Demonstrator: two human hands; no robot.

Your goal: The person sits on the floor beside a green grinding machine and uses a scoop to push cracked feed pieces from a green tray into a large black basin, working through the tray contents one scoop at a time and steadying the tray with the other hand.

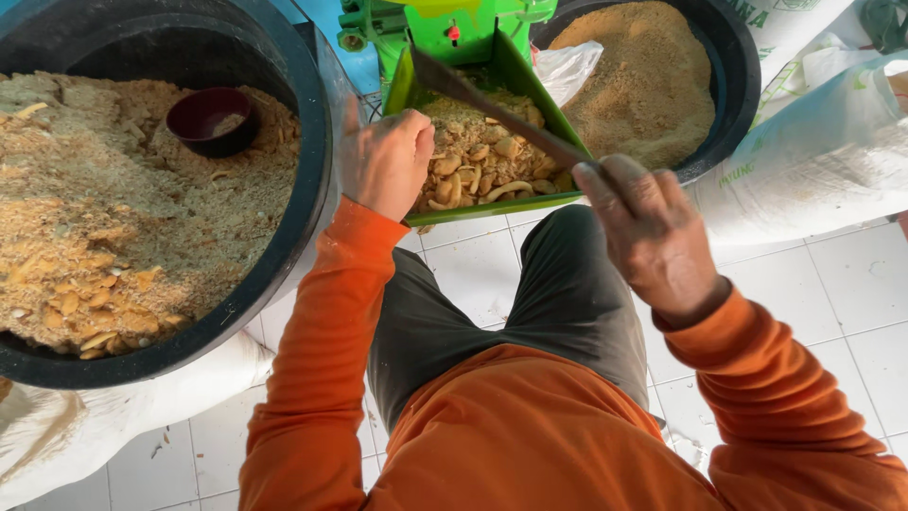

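Looking down past orange sleeves, we take the green hopper [558, 114] as our landmark. Our right hand [653, 237], just below its right corner, is closed around the handle of a long dark blade [492, 104] that slants up and left across the hopper's contents. Our left hand [386, 161] sits at the hopper's left edge, curled into a loose fist; we cannot tell whether it grips anything. Inside the hopper lie pale dried chips [478, 166] mixed with crumbs.

As a judgement, the work is partway along: the black tub [312, 189] left of the hopper is heaped with chips and coarse meal, with a dark red bowl [210, 118] resting in it, while the second tub [738, 85] right of the hopper holds finer tan meal. Plenty appears left to feed.

Below the hopper the floor is white tile [851, 284], lightly littered. White sacks [823, 151] crowd in to the right of the hopper.
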